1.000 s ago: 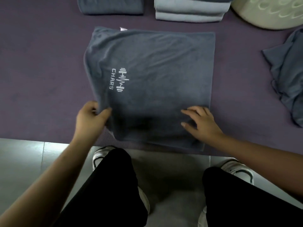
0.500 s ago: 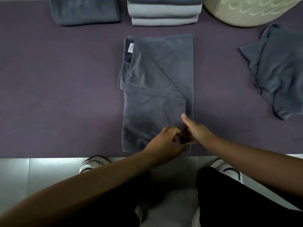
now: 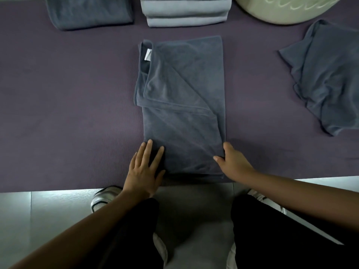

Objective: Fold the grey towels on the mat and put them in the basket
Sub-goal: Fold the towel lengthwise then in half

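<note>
Purple matting (image 3: 68, 113) fills most of what I see, with pale floor tiles along the near edge at six o'clock. On it, dead centre, lies the grey towel (image 3: 182, 105) I am working on, folded into a tall narrow strip, its top layer skewed with a diagonal crease and a white tag showing at the eleven o'clock corner. At three o'clock a second towel (image 3: 326, 78) sits crumpled and unfolded; at twelve o'clock is a stack of folded pale towels (image 3: 186, 14), with a folded dark towel (image 3: 89, 12) beside it at eleven. The basket (image 3: 281, 8) peeks in at one o'clock, only its pale rim visible. My left hand (image 3: 144, 169) lies flat with fingers straight, pressing the strip's near left corner; my right hand (image 3: 233, 164) pinches the near right edge between thumb and curled fingers. I judge the fold is midway: the next move calls for lifting the near end and carrying it toward twelve o'clock, squaring the skewed top layer first so the edges meet. Compared with half a second ago, my hands have parted from a huddle at the near right corner to opposite corners; a second ago the towel was spread wide with its logo showing.
</note>
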Motion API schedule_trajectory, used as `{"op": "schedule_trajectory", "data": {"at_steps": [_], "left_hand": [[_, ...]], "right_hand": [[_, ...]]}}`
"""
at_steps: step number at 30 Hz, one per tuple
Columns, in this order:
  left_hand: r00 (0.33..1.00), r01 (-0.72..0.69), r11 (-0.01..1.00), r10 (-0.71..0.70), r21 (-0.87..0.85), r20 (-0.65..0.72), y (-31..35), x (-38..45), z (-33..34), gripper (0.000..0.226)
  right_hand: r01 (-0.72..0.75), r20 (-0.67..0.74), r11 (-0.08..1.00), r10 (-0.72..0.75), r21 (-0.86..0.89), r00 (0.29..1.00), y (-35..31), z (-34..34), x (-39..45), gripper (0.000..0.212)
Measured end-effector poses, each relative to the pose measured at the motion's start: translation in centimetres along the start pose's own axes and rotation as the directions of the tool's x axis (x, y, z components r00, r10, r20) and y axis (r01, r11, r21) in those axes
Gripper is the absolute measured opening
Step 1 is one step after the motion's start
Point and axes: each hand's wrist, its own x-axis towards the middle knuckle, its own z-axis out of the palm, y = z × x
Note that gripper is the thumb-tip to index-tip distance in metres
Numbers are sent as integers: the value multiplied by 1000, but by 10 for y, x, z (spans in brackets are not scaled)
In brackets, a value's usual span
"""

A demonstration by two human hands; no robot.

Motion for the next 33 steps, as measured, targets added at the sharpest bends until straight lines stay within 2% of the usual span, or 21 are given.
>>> {"op": "schedule_trajectory", "data": {"at_steps": [2,4,5,8,12,14,15,17,18,20,23,26,30,31,33], "left_hand": [[984,146,958,-166,-247,-62,8,-4,-8,51],[933,294,800,-359,-522,-24,11,-5,-16,41],[922,322,740,-388,-590,17,10,-4,-20,40],[944,295,701,-321,-649,83,0,-2,-28,41],[945,323,721,-277,-613,172,-9,0,-33,37],[942,330,736,-295,-592,159,-6,2,-31,33],[931,354,715,-333,-603,151,-3,2,-31,30],[891,413,569,-414,-711,186,4,1,-32,28],[883,415,491,-418,-766,211,5,0,-33,31],[895,408,450,-370,-795,250,7,-2,-35,43],[917,387,469,-284,-794,279,5,-1,-38,53],[924,376,612,-305,-696,231,2,-3,-33,45],[904,421,762,-309,-492,295,9,-3,-27,45],[910,406,821,-321,-401,262,11,-2,-26,46],[948,319,928,-311,-192,70,11,-1,-25,53]], "right_hand": [[-17,-1,1000,17,-4,1000,1,0,1,26],[-10,-33,1000,9,-21,999,2,1,0,27],[-7,-51,1000,5,-26,999,3,2,-1,27],[4,-60,1000,-4,-14,998,7,3,-4,25],[-39,-17,998,38,-55,999,10,3,-5,24],[-60,-7,995,60,-79,998,9,4,-3,25],[-58,-14,994,57,-88,998,9,4,-3,26],[-43,-26,995,41,-86,999,8,4,-3,28],[-39,-23,996,37,-78,999,8,4,-3,29],[-30,-19,998,29,-64,999,10,3,-3,32],[-6,-30,999,5,-47,1000,12,0,-2,32],[-1,-32,999,0,-40,999,14,1,-1,30],[-27,-43,987,20,-158,999,10,6,-1,32],[-34,-44,979,26,-199,999,10,6,-1,33],[-49,-69,964,32,-263,997,10,7,-1,37]]}}
